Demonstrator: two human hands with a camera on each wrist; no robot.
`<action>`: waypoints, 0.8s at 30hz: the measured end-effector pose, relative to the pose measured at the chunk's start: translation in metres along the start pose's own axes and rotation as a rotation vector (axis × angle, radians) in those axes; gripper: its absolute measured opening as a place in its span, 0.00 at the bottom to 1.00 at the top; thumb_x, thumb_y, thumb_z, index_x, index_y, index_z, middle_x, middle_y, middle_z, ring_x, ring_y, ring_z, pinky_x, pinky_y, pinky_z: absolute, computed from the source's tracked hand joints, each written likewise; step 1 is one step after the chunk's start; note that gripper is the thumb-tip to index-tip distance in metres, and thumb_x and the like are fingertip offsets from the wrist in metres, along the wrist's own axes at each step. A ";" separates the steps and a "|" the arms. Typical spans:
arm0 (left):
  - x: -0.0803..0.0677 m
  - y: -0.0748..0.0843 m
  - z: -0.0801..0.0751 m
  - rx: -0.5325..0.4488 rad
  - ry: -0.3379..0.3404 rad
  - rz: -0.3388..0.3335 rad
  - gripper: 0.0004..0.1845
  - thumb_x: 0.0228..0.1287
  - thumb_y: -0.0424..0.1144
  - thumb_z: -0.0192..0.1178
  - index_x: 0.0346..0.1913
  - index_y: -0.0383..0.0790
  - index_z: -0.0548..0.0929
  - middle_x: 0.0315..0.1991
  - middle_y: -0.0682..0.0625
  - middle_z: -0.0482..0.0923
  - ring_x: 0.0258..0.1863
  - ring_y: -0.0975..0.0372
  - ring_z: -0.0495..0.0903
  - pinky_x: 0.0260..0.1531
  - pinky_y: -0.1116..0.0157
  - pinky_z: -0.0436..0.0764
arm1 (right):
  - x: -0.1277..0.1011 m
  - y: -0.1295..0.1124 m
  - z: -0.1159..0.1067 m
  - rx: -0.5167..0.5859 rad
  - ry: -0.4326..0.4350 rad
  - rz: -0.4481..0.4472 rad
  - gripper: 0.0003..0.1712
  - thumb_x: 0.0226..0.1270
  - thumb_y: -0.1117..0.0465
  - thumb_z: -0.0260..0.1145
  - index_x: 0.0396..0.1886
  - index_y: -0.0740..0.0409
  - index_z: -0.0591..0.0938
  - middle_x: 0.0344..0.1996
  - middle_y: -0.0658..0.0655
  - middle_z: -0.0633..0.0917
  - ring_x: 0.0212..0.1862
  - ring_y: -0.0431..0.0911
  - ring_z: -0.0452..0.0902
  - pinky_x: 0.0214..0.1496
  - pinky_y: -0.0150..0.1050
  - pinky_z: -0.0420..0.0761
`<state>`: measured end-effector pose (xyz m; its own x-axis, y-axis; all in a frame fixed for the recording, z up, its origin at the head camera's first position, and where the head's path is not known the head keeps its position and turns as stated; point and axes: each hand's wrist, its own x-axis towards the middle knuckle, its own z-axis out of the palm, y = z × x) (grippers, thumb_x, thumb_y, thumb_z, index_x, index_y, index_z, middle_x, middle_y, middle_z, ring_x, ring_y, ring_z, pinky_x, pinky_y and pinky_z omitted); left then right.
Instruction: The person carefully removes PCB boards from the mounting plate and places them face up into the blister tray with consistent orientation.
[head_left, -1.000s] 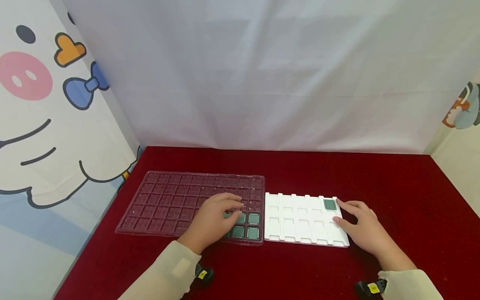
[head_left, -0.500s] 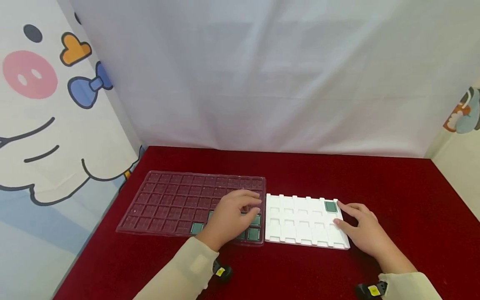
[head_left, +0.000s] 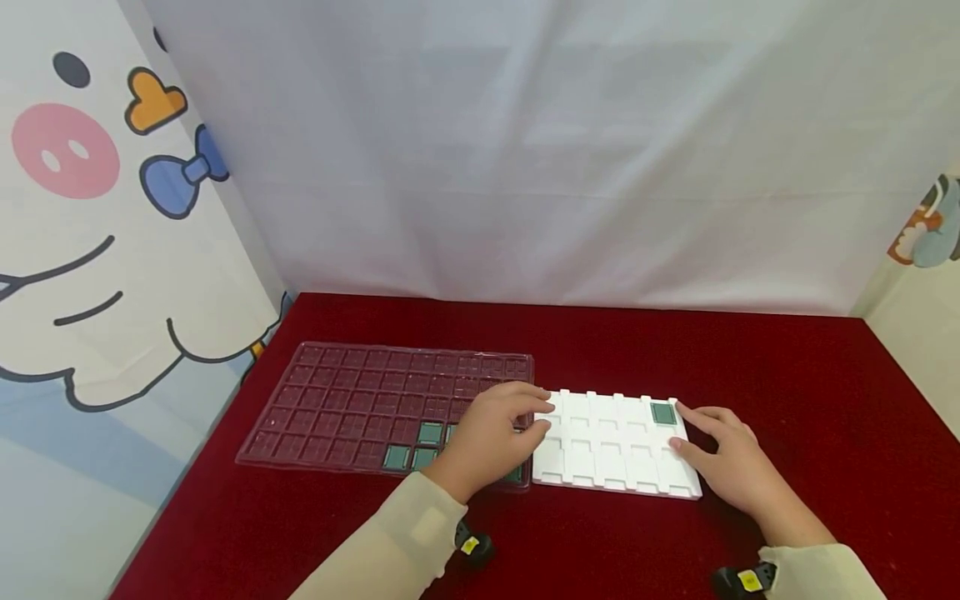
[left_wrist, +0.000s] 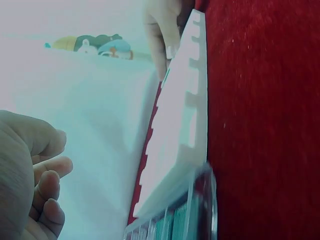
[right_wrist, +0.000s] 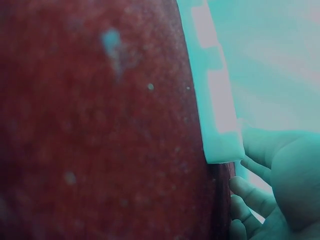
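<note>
The left hand (head_left: 491, 437) hovers with curled fingers over the seam between the clear tray (head_left: 337, 392) and the white foam tray (head_left: 600, 467); whether it pinches a green chip I cannot tell. The right hand (head_left: 723, 462) rests, fingers relaxed, against the foam tray's 3 o'clock edge, steadying it. One chip (head_left: 662, 412) sits in the foam tray's 1 o'clock pocket; more chips (head_left: 411, 457) lie toward the clear tray's 5 o'clock corner. They look light, stiff, slick and probably fragile, best pinched by opposite edges. Since a second ago the left hand has travelled toward 3 o'clock, uncovering chips.
</note>
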<state>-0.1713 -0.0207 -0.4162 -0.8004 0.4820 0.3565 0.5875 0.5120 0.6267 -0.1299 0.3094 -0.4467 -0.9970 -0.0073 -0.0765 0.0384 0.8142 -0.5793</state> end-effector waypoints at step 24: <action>0.028 0.032 0.039 0.026 -0.055 0.114 0.11 0.69 0.37 0.66 0.51 0.42 0.91 0.56 0.53 0.85 0.36 0.72 0.78 0.42 0.81 0.74 | 0.002 0.001 0.000 -0.011 -0.011 0.011 0.40 0.73 0.52 0.68 0.78 0.63 0.67 0.69 0.75 0.66 0.66 0.73 0.59 0.61 0.75 0.67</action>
<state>-0.1703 0.0373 -0.4130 -0.7206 0.5765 0.3853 0.6780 0.4695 0.5655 -0.1314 0.3103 -0.4477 -0.9958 -0.0044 -0.0918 0.0489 0.8205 -0.5696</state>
